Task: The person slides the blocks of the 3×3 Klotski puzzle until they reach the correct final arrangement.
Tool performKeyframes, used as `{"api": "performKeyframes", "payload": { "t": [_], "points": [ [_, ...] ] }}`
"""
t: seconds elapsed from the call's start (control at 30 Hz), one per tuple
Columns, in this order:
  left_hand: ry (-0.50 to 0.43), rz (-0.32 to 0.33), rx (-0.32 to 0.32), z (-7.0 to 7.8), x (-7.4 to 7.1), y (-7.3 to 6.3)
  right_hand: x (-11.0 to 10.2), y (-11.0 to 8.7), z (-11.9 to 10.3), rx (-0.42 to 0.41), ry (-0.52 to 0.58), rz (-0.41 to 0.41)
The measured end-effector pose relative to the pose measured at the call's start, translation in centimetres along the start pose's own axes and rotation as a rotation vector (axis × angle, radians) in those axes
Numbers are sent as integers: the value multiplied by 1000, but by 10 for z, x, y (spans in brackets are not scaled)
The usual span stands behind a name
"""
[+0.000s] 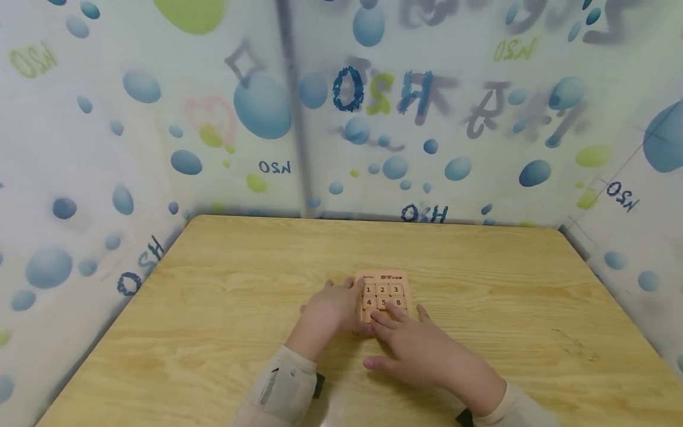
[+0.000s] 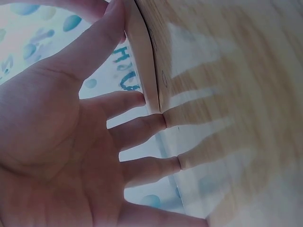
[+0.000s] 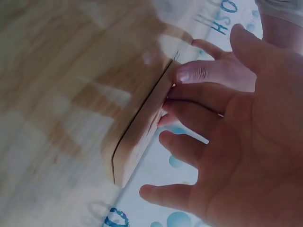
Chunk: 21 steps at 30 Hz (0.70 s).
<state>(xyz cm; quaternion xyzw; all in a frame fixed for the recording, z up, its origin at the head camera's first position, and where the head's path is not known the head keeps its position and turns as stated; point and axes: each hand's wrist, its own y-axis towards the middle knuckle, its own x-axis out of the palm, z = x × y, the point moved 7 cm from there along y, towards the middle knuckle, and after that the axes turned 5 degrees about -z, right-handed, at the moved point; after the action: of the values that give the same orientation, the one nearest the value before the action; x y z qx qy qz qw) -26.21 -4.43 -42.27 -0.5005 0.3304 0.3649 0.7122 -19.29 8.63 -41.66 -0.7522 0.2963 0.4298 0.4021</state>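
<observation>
A wooden number sliding puzzle (image 1: 408, 289) lies flat on the table in the head view. Its numbered tiles (image 1: 382, 290) read 1, 2, 3 in the top row and 4, 5, 8 in the second; fingers cover most of the bottom row. My left hand (image 1: 336, 305) steadies the left side, thumb at the near edge. In the left wrist view its fingers spread out straight, several tips on the tabletop, beside the puzzle's edge (image 2: 144, 56). From the near right, my right hand (image 1: 421, 350) lays extended fingers over the lower tiles, its thumb held out to the side.
The wooden table (image 1: 256, 255) runs back to a light wall covering (image 1: 331, 154) printed with blue and green drops and lettering. Side walls flank it left and right. Both forearms wear pale sleeves (image 1: 283, 379) with dark straps.
</observation>
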Motion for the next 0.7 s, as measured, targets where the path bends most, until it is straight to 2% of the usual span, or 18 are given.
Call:
{"api": "performKeyframes", "payload": {
  "t": [0.07,0.27,0.53,0.6,0.7],
  "points": [
    [-9,2,-4,-3,3,1,1,2,0,-19,-1,-5],
    [8,-1,16,-3,5,2,3,-2,9,3,-21,-20],
    [10,-8,5,-1,3,0,-5,-4,9,76,-183,16],
    [6,-7,5,-1,1,-1,-7,-3,6,57,-190,28],
    [-4,-8,3,-2,0,-1,-6,2,-1,-26,-158,30]
  ]
}}
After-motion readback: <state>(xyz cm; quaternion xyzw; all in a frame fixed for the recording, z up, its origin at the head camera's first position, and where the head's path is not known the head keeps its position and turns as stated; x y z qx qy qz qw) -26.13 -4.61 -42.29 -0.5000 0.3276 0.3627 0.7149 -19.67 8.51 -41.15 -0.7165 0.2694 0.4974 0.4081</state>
